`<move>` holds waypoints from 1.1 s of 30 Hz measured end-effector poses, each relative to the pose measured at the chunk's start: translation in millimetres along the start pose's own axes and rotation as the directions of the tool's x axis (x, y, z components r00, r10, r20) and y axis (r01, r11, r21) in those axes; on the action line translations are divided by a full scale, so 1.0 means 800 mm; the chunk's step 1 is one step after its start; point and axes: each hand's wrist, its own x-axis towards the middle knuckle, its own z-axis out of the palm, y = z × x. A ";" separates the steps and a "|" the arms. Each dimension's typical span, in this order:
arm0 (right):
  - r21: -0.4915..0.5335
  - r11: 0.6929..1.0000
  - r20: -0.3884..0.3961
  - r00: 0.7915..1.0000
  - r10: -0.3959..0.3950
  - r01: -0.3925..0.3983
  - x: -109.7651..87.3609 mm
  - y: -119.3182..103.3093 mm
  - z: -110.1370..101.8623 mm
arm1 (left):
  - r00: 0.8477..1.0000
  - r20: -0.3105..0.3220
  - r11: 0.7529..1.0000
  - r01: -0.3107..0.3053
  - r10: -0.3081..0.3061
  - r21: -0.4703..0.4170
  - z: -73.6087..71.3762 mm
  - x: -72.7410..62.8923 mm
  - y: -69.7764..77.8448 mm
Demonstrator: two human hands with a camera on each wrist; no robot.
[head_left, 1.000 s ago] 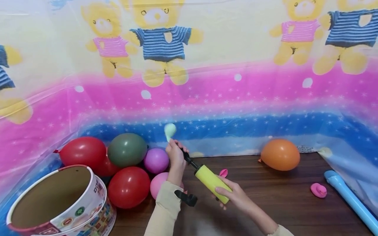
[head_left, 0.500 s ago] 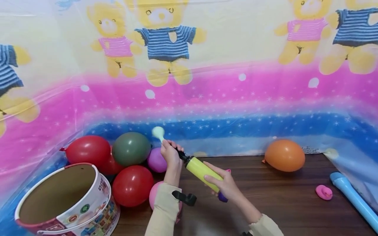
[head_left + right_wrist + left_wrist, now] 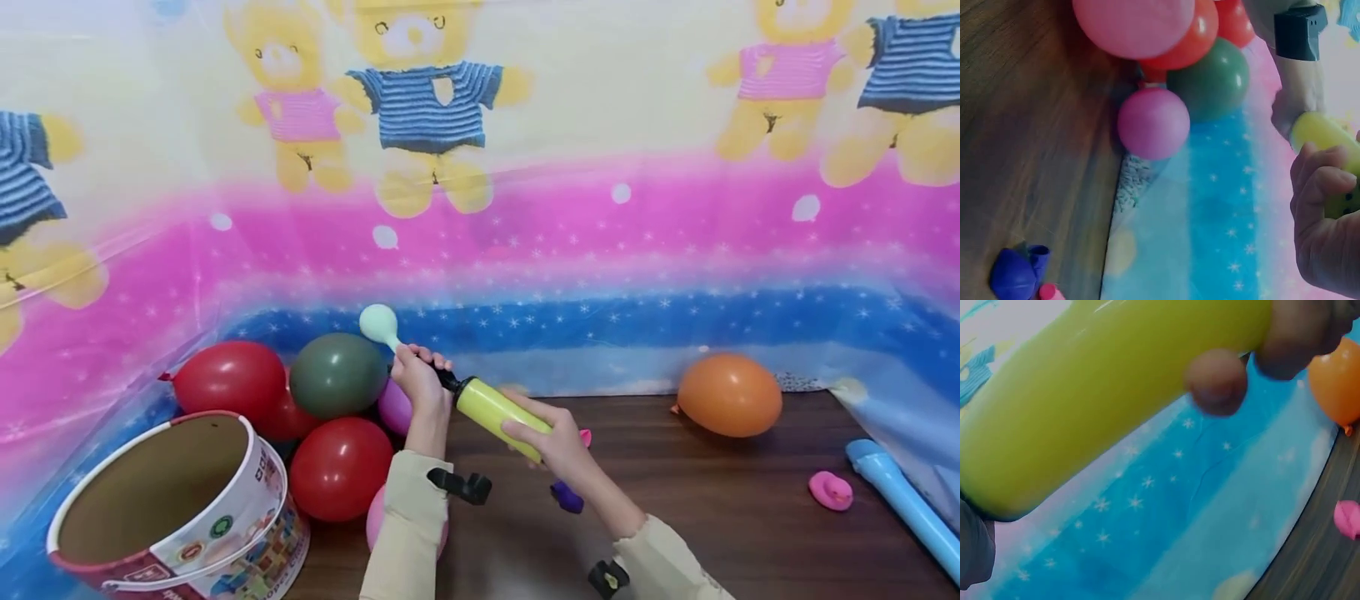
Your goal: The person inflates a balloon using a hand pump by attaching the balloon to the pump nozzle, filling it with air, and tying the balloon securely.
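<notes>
A yellow hand balloon pump (image 3: 491, 408) is held up at a slant between both hands, above the table. My left hand (image 3: 422, 379) grips its black end together with the neck of a pale green balloon (image 3: 378, 323). That balloon is small, round and partly filled, and it points up and left. Fingers and thumb of my right hand (image 3: 555, 437) wrap the lower part of the yellow barrel. In the left wrist view the barrel (image 3: 1097, 394) fills the top; in the right wrist view curled fingers (image 3: 1319, 181) hold it.
Red, dark green (image 3: 339, 375), purple and pink balloons crowd the left, behind a white bucket (image 3: 258, 500). An orange balloon (image 3: 729, 395) lies back right, near a small pink toy (image 3: 831, 490) and a light blue stick (image 3: 903, 500). Flat purple (image 3: 566, 497) and pink (image 3: 585, 437) balloons lie mid-table.
The black rod between left hand and barrel has slid in, bringing the hands closer together. Both hands and the pump moved left; the pale green balloon looks a little rounder.
</notes>
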 end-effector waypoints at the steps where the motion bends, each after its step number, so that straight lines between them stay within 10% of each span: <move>1: 0.000 1.000 -0.002 1.000 0.005 -0.005 0.001 0.000 0.003 | 1.000 0.004 1.000 0.003 -0.003 -0.003 -0.001 -0.002 -0.001; 10: 0.028 1.000 -0.001 1.000 0.005 -0.005 -0.006 0.014 -0.004 | 0.998 0.059 0.999 0.035 -0.033 -0.026 -0.001 -0.011 -0.003; 24: -0.097 0.995 0.109 0.994 -0.005 0.016 -0.038 0.013 -0.025 | 0.997 -0.071 0.999 0.040 -0.043 -0.037 -0.027 0.022 0.024; 33: -0.008 1.000 0.098 0.995 -0.002 0.003 -0.038 0.022 -0.024 | 0.963 0.123 0.940 0.261 -0.239 -0.219 -0.024 0.008 0.027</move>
